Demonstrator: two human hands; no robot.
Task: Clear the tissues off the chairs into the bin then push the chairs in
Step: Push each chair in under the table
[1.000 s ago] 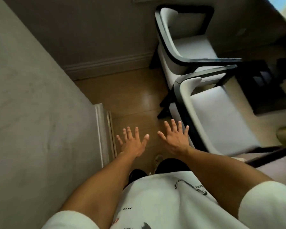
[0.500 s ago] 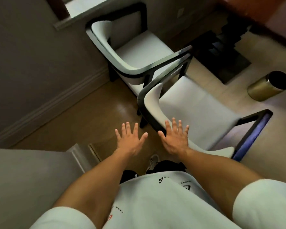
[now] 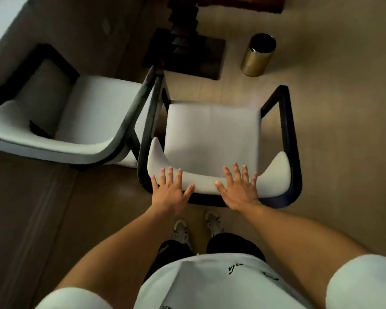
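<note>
1. Chair (image 3: 212,130) nearest the person is standing on the floor (image 3: 332,108), seat bare, backrest toward the person.
2. Left hand (image 3: 168,192) and right hand (image 3: 239,190) are lying flat with fingers spread over the backrest top edge; contact cannot be confirmed.
3. Second chair (image 3: 80,121) is standing just beside it, armrests nearly touching.
4. Gold bin (image 3: 257,55) is standing upright beyond, well apart.

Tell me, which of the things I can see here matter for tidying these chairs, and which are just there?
Part of the job:
near chair, with left hand and right hand spread open at its backrest
second chair, beside it
gold bin

Just there:
dark table base
sneakers
No tissues visible on either seat.
</note>
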